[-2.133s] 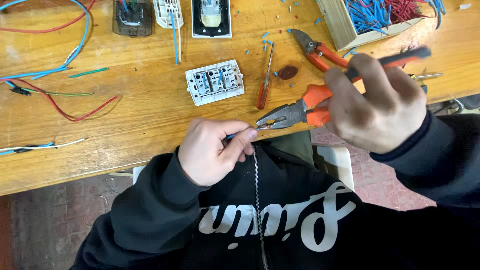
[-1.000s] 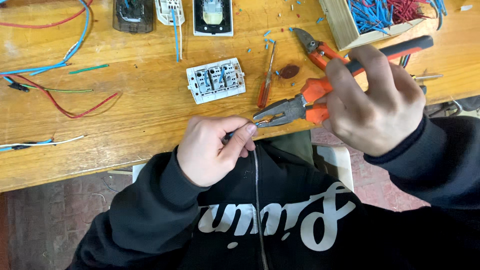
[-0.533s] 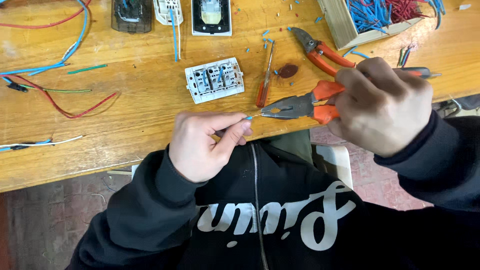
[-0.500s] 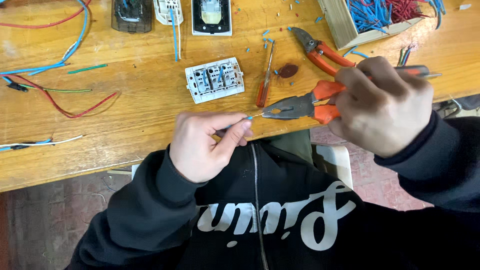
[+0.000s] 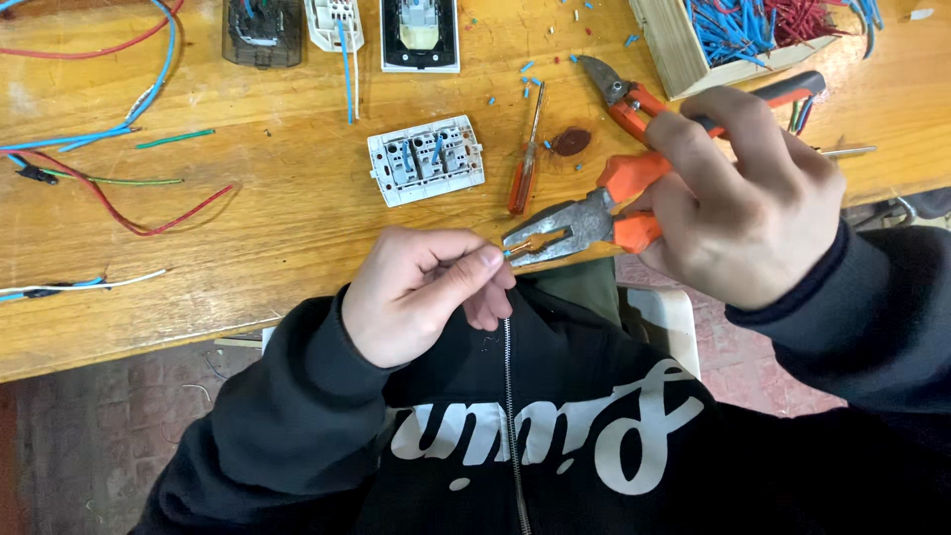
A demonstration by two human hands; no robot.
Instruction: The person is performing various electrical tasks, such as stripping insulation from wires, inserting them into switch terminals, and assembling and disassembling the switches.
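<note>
My left hand (image 5: 421, 292) sits at the near edge of the workbench (image 5: 297, 208), just left of my right hand (image 5: 738, 198). The pliers (image 5: 594, 218) in my right hand point left, their nose touching the short wire piece (image 5: 505, 254) pinched at my left fingertips. Beyond my left hand lies the switch module (image 5: 426, 159); a screwdriver (image 5: 525, 159) lies just right of it. Side cutters (image 5: 619, 94) lie behind the pliers. Farther back right stands a wooden box (image 5: 674, 50) with wire offcuts (image 5: 763, 25) in it. Loose wires (image 5: 109, 178) lie at the bench's left. Three more switch parts (image 5: 342, 25) line the far edge.
</note>
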